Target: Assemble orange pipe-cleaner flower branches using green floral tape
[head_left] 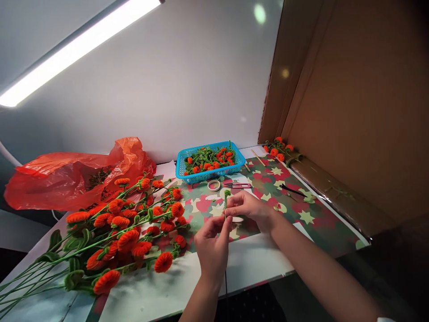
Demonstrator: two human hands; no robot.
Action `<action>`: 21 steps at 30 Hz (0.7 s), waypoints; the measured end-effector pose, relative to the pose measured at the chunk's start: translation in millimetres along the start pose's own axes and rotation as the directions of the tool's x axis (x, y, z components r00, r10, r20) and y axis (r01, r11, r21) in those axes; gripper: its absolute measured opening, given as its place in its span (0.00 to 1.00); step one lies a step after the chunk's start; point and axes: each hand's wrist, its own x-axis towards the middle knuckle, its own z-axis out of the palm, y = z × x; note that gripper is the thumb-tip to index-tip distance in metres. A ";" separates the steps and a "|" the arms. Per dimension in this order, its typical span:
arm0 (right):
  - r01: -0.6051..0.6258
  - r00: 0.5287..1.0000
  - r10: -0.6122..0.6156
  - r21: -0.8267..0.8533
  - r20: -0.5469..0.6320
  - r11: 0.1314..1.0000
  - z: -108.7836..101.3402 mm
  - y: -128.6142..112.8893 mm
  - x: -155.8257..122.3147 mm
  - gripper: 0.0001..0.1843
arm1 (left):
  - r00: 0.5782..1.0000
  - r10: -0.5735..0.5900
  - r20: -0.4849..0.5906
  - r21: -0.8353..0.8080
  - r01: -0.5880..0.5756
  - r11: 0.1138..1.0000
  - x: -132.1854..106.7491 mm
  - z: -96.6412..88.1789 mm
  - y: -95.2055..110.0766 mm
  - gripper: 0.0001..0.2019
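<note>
Both my hands pinch one thin green pipe-cleaner stem [225, 200] with a small curled green tip, held upright above the patterned mat [311, 219]. My left hand [212, 245] grips the stem's lower end with closed fingers. My right hand [247, 208] pinches it just above, from the right. A roll of tape [213, 185] and small snips [237, 185] lie just beyond my hands.
A pile of orange pipe-cleaner flowers [134, 228] on long green stems covers the left of the table. A blue basket [187, 176] of orange and green pieces stands at the back. An orange plastic bag [70, 176] lies far left. Cardboard [351, 112] walls off the right side.
</note>
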 end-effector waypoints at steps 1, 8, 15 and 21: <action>0.006 1.000 -0.006 -0.013 0.007 1.000 -0.7 0.1 0.2 0.14 | 1.000 0.026 -0.002 0.023 -0.026 0.999 -0.6 -0.2 0.0 0.10; 0.044 0.992 -0.049 0.038 0.113 0.998 -1.4 8.3 6.0 0.16 | 0.935 -0.249 0.253 -0.418 0.338 0.843 10.8 -1.9 2.6 0.13; 0.040 0.998 -0.041 0.029 0.049 0.999 0.8 7.8 4.4 0.15 | 0.987 -0.122 0.106 -0.158 0.138 0.978 3.9 -1.5 1.8 0.13; -0.009 0.998 0.007 0.051 0.055 0.999 1.3 5.6 3.2 0.17 | 0.990 -0.119 0.080 -0.211 0.134 0.968 2.2 -2.8 3.5 0.12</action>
